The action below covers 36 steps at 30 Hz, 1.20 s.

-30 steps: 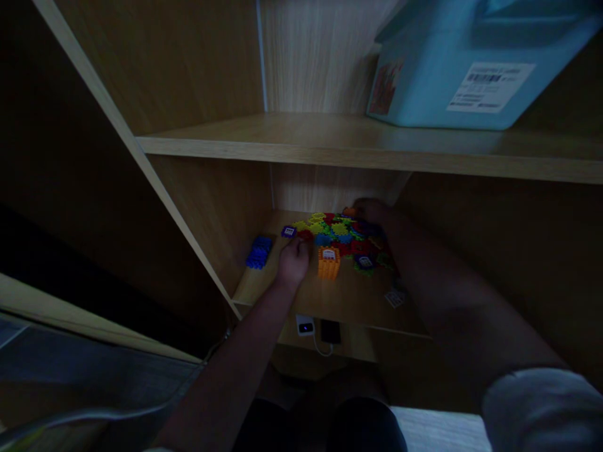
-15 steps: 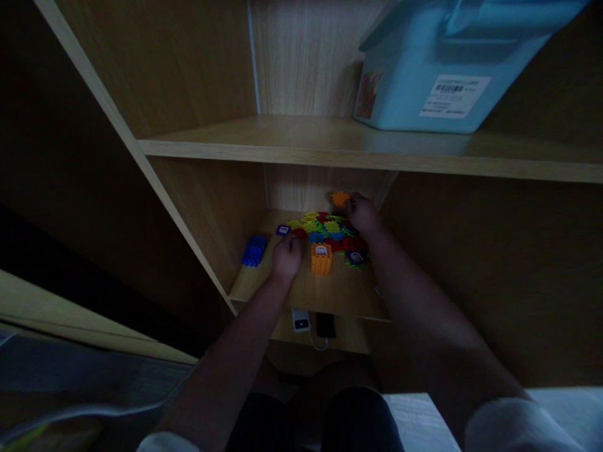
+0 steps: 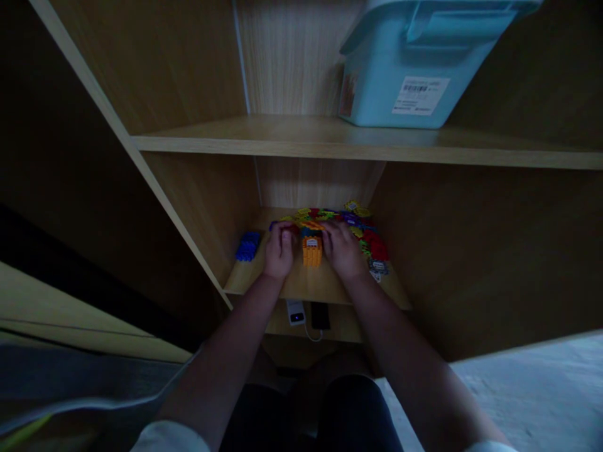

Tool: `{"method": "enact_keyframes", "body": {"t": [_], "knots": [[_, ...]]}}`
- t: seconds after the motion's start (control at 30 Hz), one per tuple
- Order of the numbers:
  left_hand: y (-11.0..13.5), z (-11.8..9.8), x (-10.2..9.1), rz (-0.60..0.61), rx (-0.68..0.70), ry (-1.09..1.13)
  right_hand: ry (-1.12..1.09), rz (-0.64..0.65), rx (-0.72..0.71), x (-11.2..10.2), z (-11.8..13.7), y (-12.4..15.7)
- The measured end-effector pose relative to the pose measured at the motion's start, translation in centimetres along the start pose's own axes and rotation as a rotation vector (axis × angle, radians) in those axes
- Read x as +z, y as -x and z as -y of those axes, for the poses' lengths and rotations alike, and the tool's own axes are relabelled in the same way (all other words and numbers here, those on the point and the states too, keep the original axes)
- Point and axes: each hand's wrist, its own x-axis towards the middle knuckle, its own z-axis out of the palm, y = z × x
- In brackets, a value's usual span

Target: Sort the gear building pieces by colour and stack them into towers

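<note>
On the lower shelf, my right hand (image 3: pixel 343 250) pinches an orange notched plastic piece (image 3: pixel 311 225) by its right side. This piece is just behind and above a neat stack of orange interlocking pieces (image 3: pixel 311 252) with a white label on its front. To the left of that stack is my left hand (image 3: pixel 279 250), its fingers curled beside a few red and purple pieces; what they grip is hidden. Loose yellow, green, red, blue and purple pieces (image 3: pixel 372 242) spread behind and to the right of my hands. A blue stack (image 3: pixel 248 246) sits at the far left.
A light blue lidded bin (image 3: pixel 396 94) stands on the upper shelf (image 3: pixel 264 129), whose front edge crosses above my hands. Below the lower shelf (image 3: pixel 306 285) lie a white device with a small screen (image 3: pixel 296 312), a dark phone-like slab (image 3: pixel 320 316) and a white cable (image 3: pixel 312 337).
My right hand has come down and left from the back right, carrying the orange piece to just behind the orange stack. My left hand stays near its place, and the view has shifted slightly.
</note>
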Motion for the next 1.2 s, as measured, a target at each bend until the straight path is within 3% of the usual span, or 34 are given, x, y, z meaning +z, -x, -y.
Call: {"method": "enact_keyframes", "body": {"t": [0.17,0.33,0.6,0.93,1.2], "knots": [[0.9,-1.7,-0.5,0.06,0.12,-0.005,-0.02,0.098,-0.116,0.8,0.2,0.8],[1.1,-1.7,-0.5,0.064,0.168,-0.006,-0.052,0.144,-0.183,0.9,0.2,1.2],[1.3,-1.2,-0.4,0.043,0.102,0.03,-0.103,0.034,-0.237,0.7,1.2,0.4],[1.3,-1.8,-0.8,-0.005,0.139,-0.032,-0.128,-0.004,-0.048,0.1,0.8,0.2],[1.2,-1.5,-0.3,-0.018,0.151,-0.034,-0.132,-0.038,-0.093,-0.4,1.1,0.1]]}}
